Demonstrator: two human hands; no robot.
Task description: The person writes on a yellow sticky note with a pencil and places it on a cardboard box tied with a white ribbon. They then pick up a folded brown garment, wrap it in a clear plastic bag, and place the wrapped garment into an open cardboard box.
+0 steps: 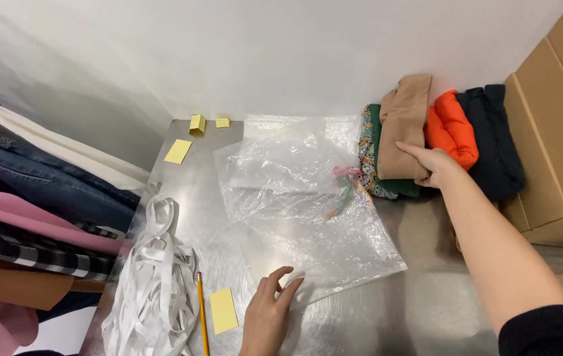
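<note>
My left hand [268, 315] rests with spread fingers on the near edge of a clear plastic bag [294, 198] that lies flat on the metal table [420, 310]. My right hand [434, 165] reaches to the back right and grips a tan folded garment [403, 125]. The tan piece stands in a row of folded clothes against the wall: a green patterned one [368, 158] on its left, an orange one [452, 128] and a dark navy one [492, 138] on its right. Something small and pink-green [346, 181] shows at the bag's right side.
A heap of white ribbon [153, 277], a pencil [201, 313] and a yellow paper slip [223, 310] lie at the near left. More yellow slips [178, 151] sit at the back left. Hanging clothes [24, 217] fill the left. Cardboard boxes [558, 125] stand at the right.
</note>
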